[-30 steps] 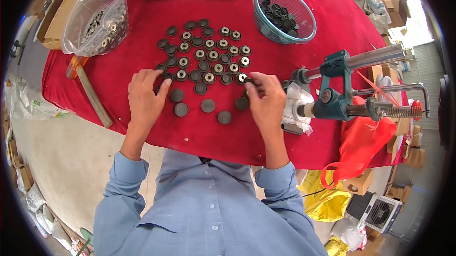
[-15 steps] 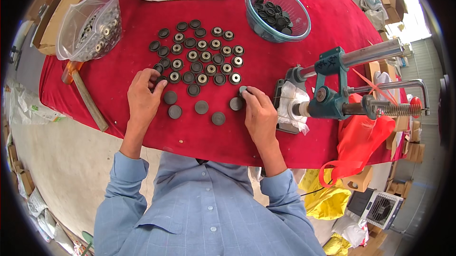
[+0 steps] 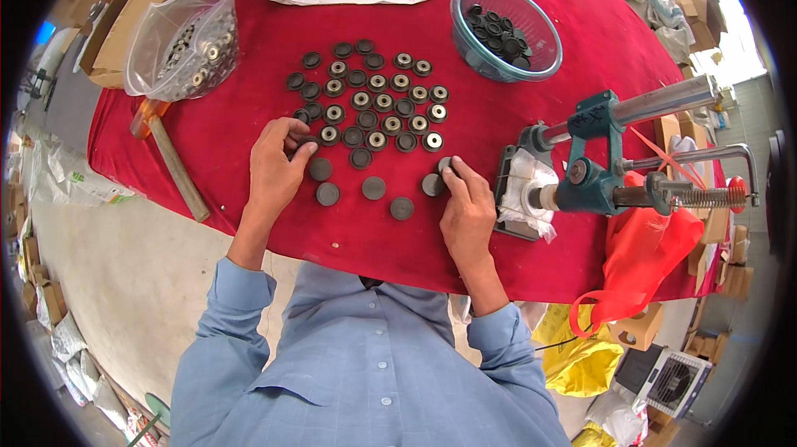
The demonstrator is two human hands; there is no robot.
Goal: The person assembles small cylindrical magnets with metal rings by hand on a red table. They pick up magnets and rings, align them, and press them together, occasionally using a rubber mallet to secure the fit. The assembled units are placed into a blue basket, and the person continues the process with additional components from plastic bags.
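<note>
Black discs (image 3: 374,188) lie on a red cloth (image 3: 365,239) between my two bare hands, nearest my reach. My left hand (image 3: 278,166) curls inward, its thumb and fingertips about the edge of a dark disc (image 3: 308,141), though I cannot tell how firmly they grip. My right hand (image 3: 469,214) holds its fingers close together, the tips touching a second disc (image 3: 447,165) just beside a flat disc (image 3: 432,185); whether it is pinched I cannot tell. Ahead of both hands sit discs with metal centres (image 3: 383,102), mixed among plain dark ones. Right of my right hand stands a green press (image 3: 573,195), and farther ahead of it a clear bowl (image 3: 540,36) of black pieces. Left of my left hand lies a wooden-handled hammer (image 3: 178,169), below a clear plastic bag (image 3: 149,40) of metal parts
</note>
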